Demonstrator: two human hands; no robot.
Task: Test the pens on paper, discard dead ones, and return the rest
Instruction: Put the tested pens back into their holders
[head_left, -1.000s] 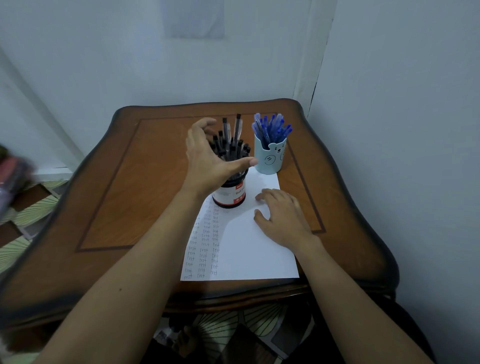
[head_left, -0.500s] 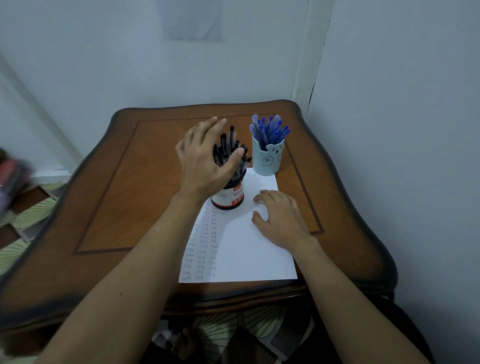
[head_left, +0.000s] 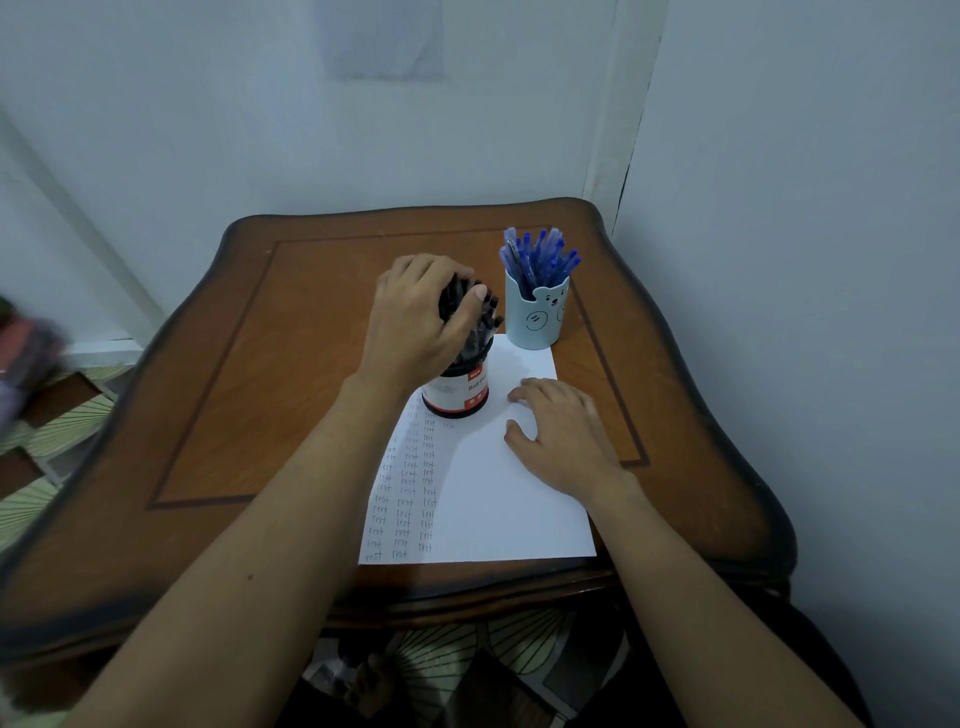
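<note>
A round black, white and red pen tub (head_left: 456, 392) stands on the top left part of a white paper sheet (head_left: 493, 509). It holds several black pens (head_left: 480, 322). My left hand (head_left: 415, 317) lies over their tops, fingers and thumb curled round the bunch. My right hand (head_left: 563, 434) rests flat on the sheet, fingers relaxed. Columns of small handwritten "test" marks (head_left: 405, 499) run down the sheet's left side. A pale blue bear cup (head_left: 537, 314) behind the sheet holds several blue pens (head_left: 537, 254).
The wooden table (head_left: 249, 395) sits in a corner, with walls close behind and to the right. A blurred object (head_left: 23, 348) shows at the far left edge above a patterned floor (head_left: 57, 415).
My left hand has come down from above the black pens and closed its fingers round their tops. My right hand has stayed on the paper.
</note>
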